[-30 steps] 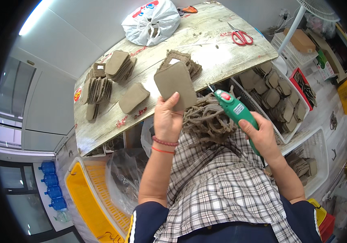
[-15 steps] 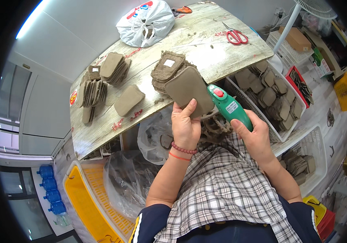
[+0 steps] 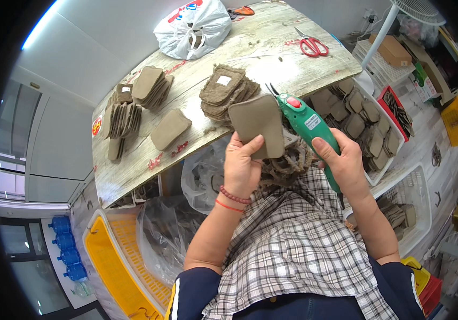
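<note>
My left hand (image 3: 243, 164) is closed on the lower edge of a brown fabric pad (image 3: 257, 118) with rounded corners, thumb on top. In my right hand (image 3: 345, 160) are green electric scissors (image 3: 310, 121) with a red button. Their dark pointed blades show beside the pad's upper right edge, apart from it. Behind the pad, a stack of fuzzy-edged brown pads (image 3: 228, 88) with a white label lies at the table's front edge. Brown fabric trimmings (image 3: 290, 164) hang below the pad, over my checked apron (image 3: 298, 234).
On the wooden table (image 3: 271, 58) are more pad stacks (image 3: 150, 85), a single pad (image 3: 171, 129), red-handled scissors (image 3: 313, 46) and a white plastic bag (image 3: 192, 32). Crates of pads (image 3: 354, 125) stand to the right. At left are a yellow basket (image 3: 109, 261) and a clear bag (image 3: 170, 229).
The electric scissors have moved right, away from the pad's edge, and their blades now show. The pad has turned and shifted a little right in my left hand.
</note>
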